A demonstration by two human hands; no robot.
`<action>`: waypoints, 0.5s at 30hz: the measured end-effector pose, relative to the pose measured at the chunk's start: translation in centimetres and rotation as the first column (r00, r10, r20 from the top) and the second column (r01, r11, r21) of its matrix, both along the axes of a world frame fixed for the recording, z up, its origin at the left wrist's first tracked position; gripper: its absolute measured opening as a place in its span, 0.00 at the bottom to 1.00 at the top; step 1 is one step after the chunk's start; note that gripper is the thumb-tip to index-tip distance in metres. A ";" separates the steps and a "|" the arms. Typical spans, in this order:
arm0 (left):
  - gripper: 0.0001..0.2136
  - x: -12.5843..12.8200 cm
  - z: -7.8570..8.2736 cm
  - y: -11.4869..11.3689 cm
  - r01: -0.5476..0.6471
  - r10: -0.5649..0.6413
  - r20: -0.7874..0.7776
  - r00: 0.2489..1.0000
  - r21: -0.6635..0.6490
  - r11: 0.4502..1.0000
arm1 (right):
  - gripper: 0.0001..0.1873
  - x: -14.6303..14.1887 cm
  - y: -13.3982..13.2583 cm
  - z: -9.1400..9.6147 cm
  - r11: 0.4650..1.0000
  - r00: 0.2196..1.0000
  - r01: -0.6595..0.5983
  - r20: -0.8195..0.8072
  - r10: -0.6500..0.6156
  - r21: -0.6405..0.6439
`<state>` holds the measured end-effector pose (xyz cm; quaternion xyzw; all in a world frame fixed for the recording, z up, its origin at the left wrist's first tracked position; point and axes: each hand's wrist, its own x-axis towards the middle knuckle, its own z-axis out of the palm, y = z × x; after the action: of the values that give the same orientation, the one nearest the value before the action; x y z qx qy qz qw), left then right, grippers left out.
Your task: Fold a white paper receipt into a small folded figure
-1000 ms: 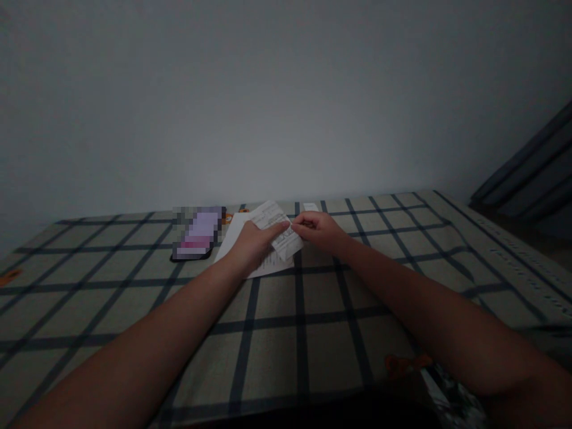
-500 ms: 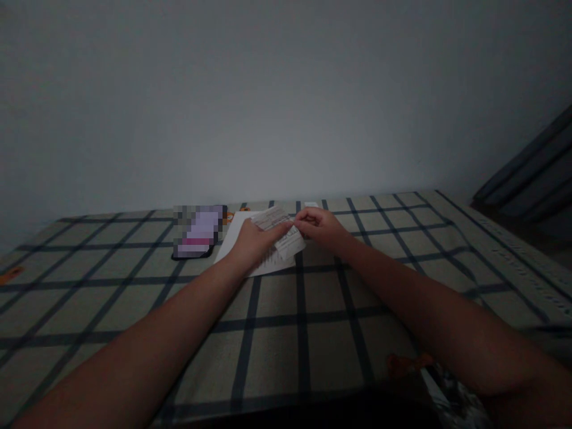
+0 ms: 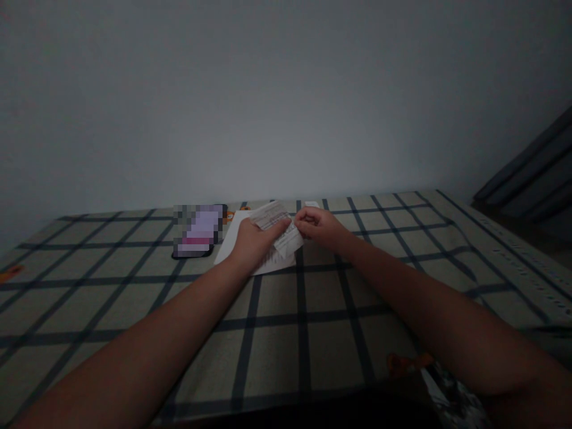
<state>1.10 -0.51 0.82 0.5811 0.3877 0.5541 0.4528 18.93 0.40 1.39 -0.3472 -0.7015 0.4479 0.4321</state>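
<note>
A small printed paper (image 3: pixel 289 242) is in the left hand (image 3: pixel 252 243). The left thumb lies flat on top of it, and the other fingers are hidden under it, so the hand is closed with the paper in its grip. The paper is tilted, with one corner pointing down to the right and the far edge sticking up past the thumb.

The right hand (image 3: pixel 322 227) is just to the right of the paper. Its fingers are curled in, and the thumb and first finger are almost together. Their tips are right by the paper's edge, but I cannot tell if they pinch it.

Below the left hand and the small paper there is a bigger white sheet (image 3: pixel 229 239), with some print near its close edge. It lies on a checked cloth (image 3: pixel 277 345) with dark blue lines. To the left of the sheet is a flat thing with dark edges (image 3: pixel 199 232) and a purple top, all blurry squares. A little white thing (image 3: pixel 311 204) lies behind the right hand. Near the right arm, at the bottom, is a shiny thing (image 3: pixel 451 393). It is too dark to tell what it is.
</note>
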 end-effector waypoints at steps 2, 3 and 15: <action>0.16 0.1 0.0 0.0 0.009 -0.009 0.030 1.000 -0.011 1.000 | 0.06 0.1 0.0 0.1 1.000 1.000 -0.004 0.020 0.004 0.012; 0.16 0.1 0.0 -0.1 0.005 -0.005 0.042 0.999 -0.017 1.000 | 0.06 0.1 0.0 0.1 1.000 1.000 -0.005 0.026 0.005 0.012; 0.16 0.5 0.2 0.0 -0.142 0.148 0.199 0.969 -0.048 0.989 | 0.05 0.3 0.1 -0.1 0.996 0.992 0.026 0.127 -0.016 -0.084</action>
<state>1.59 -0.53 1.06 0.4842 0.3904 0.6353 0.4578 19.20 0.53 1.33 -0.4002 -0.7040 0.4501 0.3764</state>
